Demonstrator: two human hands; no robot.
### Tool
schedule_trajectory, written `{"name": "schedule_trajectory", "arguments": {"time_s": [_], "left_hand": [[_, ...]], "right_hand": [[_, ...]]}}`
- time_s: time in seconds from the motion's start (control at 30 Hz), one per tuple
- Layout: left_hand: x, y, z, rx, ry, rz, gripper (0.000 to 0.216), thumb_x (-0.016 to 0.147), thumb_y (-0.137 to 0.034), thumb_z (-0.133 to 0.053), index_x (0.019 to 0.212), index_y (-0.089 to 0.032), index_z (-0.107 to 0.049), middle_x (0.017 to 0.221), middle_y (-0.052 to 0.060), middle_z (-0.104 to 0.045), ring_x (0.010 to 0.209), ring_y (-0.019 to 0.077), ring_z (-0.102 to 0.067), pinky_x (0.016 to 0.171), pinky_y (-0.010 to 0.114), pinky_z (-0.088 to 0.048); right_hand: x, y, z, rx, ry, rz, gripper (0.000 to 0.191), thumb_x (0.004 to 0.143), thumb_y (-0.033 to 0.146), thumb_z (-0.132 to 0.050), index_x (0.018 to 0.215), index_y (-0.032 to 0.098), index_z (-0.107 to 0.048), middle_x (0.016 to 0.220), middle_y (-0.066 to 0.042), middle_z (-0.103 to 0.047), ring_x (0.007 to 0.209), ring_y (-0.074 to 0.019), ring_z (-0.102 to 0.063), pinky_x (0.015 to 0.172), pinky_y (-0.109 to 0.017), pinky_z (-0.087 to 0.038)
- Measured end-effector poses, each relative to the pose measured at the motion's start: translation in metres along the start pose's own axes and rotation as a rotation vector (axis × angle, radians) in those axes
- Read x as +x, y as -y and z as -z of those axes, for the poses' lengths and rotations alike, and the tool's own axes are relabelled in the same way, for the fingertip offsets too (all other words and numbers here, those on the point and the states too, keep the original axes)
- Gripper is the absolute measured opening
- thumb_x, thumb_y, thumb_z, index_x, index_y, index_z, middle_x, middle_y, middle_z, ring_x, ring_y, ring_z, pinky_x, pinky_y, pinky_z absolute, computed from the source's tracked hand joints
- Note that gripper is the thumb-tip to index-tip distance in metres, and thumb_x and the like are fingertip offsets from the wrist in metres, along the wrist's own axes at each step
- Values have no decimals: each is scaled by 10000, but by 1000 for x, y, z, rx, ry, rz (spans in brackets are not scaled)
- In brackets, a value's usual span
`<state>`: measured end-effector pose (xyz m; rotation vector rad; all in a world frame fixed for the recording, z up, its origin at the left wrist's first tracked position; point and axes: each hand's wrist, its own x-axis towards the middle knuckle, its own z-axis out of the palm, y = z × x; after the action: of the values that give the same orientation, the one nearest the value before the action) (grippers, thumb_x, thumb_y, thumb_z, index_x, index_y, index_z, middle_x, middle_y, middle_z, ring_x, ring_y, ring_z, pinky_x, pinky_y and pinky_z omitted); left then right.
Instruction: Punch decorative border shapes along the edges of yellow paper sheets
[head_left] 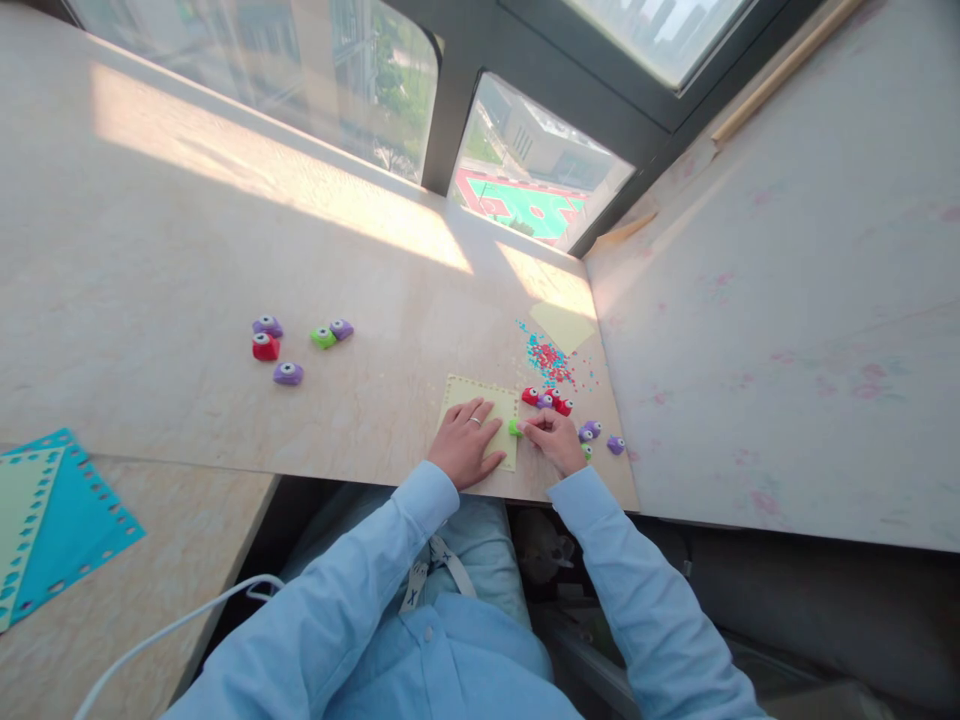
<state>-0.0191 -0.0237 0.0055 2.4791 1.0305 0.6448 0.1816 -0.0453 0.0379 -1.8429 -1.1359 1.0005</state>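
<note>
A pale yellow sheet of paper [457,395] lies on the table with small punched holes along its edges. My left hand [466,447] rests flat on it, fingers spread, a ring on one finger. With my right hand [553,440] I grip a green craft hole punch [514,427] at the sheet's right edge. Just beyond that hand sit several red and purple punches [530,396]. To its right are more purple punches [616,444] and a green one [587,452], partly hidden by the hand.
Red and blue paper bits [549,358] are scattered near another yellow sheet [564,326]. Several punches [288,374] stand on the left of the table. Punched blue paper [82,520] lies at the far left, near a white cable [176,625]. A wall [750,330] bounds the right side.
</note>
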Motion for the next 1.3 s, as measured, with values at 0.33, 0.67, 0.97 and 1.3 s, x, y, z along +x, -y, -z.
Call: {"name": "schedule_trajectory", "arguments": {"time_s": [0.33,0.67,0.97,1.3], "left_hand": [[3,0,2,25,36,20,474,827,-456,-663,1226,-204,-631,1412,154,-543,1357,329,-433,1073,492,-366],[2,2,-3,-3,14,25,467,825,-454,-668,1219,-206,-635,1407,155,-546,1357,334,-429,1073,510,-360],[2,1,-2,2,17,28,460,817,-437,-683,1213,-206,-641,1409,152,-545,1357,330,-432,1073,507,-361],[2,-3,-1,83,43,2,472,841,-439,-665,1233,-179,-622,1411,175,-539,1356,352,-434,1063,516,-378]], "right_hand": [[3,-8,0,17,-10,76,435,570,578,-788,636,190,-603,483,31,-564,439,-114,-471,463,-253,-375],[-9,-15,-14,-124,-94,288,416,704,486,-716,973,171,-748,728,-22,-623,589,-142,-498,571,-289,-440],[-14,-30,14,-338,-313,383,297,786,374,-611,947,180,-768,712,-37,-601,641,-185,-515,684,-356,-469],[-35,-32,-1,-350,-319,499,250,858,297,-566,1001,186,-739,717,-20,-592,578,-144,-495,571,-281,-462]]}}
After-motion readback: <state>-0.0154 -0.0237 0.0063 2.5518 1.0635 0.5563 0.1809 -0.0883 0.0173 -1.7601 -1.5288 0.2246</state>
